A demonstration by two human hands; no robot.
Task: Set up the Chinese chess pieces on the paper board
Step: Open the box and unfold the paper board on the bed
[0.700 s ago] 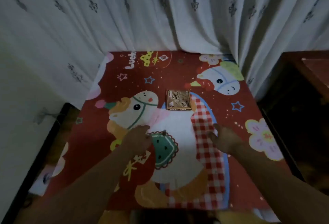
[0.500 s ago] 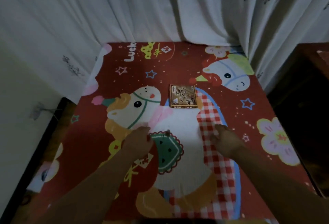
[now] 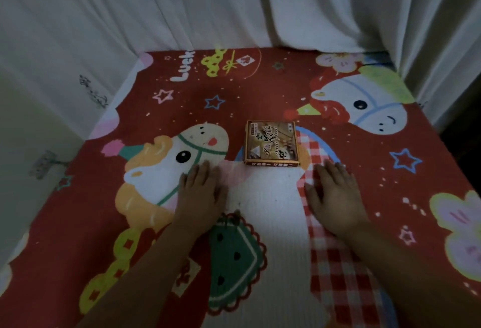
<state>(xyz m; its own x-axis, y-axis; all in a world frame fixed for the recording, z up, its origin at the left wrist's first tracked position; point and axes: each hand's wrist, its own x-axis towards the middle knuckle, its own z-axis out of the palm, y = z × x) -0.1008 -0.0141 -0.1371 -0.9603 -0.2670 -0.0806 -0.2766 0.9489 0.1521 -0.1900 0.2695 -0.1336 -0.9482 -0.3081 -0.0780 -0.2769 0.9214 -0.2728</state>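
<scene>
Since 0.5 s ago both hands have uncurled. L hand (image 3: pixel 201 192) & R hand (image 3: pixel 335 195) were bunched w/ fingers tucked. Now they lie flat, palms down, fingers straight on the cartoon mat (image 3: pixel 260 88). Fingertips reach further fwd, so the gap to the chess box (image 3: pixel 270 142) is smaller. R tips are nearly level w/ its near edge.
</scene>
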